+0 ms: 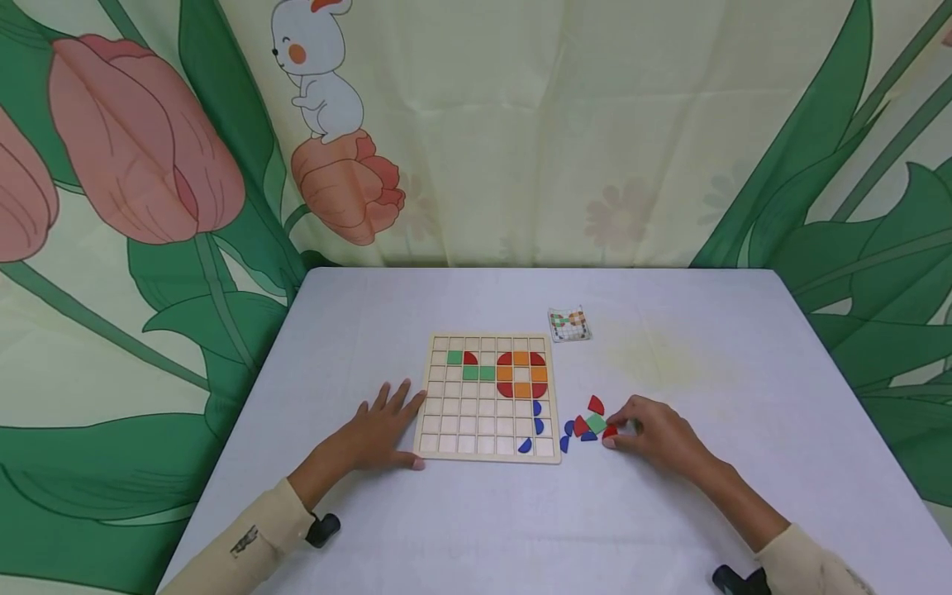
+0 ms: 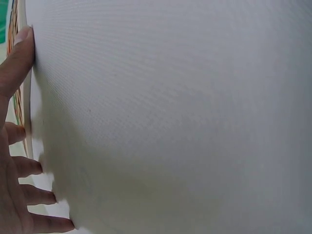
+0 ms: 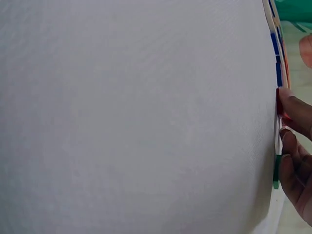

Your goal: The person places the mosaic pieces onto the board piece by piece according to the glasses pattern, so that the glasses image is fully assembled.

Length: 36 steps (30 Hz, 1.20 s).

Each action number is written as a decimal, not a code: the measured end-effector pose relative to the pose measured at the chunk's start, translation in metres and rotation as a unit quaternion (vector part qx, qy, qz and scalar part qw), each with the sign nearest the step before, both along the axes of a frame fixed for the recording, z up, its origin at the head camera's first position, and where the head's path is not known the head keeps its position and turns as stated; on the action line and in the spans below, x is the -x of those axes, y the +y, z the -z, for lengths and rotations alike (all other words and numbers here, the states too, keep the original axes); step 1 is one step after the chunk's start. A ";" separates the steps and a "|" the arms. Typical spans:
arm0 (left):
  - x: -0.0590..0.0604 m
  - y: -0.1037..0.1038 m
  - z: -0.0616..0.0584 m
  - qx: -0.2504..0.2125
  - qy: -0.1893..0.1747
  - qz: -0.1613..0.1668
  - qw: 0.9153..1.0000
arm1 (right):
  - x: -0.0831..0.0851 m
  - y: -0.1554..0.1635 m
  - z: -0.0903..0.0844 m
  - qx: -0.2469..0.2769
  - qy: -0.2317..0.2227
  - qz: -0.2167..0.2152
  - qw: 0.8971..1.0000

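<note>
A square wooden grid board [image 1: 476,426] lies on the table, with green squares, orange squares, red quarter-circles and blue half-circles in some of its cells. My left hand [image 1: 375,434] is spread flat at the board's left edge, its thumb by the near left corner; in the left wrist view the thumb [image 2: 19,61] touches the board's side. To the right of the board, my right hand [image 1: 662,434] pinches a red piece [image 1: 610,430] between thumb and forefinger. Beside it lie loose pieces: a green square [image 1: 597,423], red quarter-circles [image 1: 596,405] and several blue half-circles [image 1: 588,436].
A small pattern card [image 1: 569,324] showing a coloured grid lies behind the board's far right corner. White cloth covers the table [image 1: 476,529]. Behind its far edge hangs a curtain [image 1: 521,124] printed with tulips and a rabbit.
</note>
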<state>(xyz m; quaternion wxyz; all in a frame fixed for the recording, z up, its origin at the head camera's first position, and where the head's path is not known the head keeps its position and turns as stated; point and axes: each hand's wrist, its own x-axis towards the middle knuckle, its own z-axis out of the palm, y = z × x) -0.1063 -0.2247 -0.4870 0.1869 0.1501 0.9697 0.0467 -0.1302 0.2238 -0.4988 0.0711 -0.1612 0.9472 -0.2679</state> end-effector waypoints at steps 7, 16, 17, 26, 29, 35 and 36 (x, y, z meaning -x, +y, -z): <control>0.000 -0.001 0.002 0.000 0.004 0.004 1.000 | -0.005 0.000 0.001 0.030 -0.027 0.000 0.999; 0.000 0.000 0.001 0.001 0.001 0.004 1.000 | -0.004 -0.003 -0.008 0.053 -0.074 -0.007 0.996; 0.000 0.000 0.000 0.001 0.000 0.003 1.000 | -0.003 -0.004 -0.010 0.061 -0.078 -0.009 0.995; 0.000 -0.001 0.002 -0.003 0.001 0.005 1.000 | 0.012 -0.018 -0.012 0.096 -0.112 -0.036 0.988; 0.000 -0.002 0.003 -0.001 0.002 0.006 1.000 | 0.018 -0.027 -0.014 0.099 -0.119 -0.044 0.987; 0.001 -0.003 0.005 0.002 0.001 0.007 1.000 | 0.033 -0.047 -0.017 0.114 -0.130 -0.043 0.984; 0.001 -0.003 0.006 0.003 0.001 0.008 1.000 | 0.035 -0.051 -0.017 0.117 -0.132 -0.043 0.983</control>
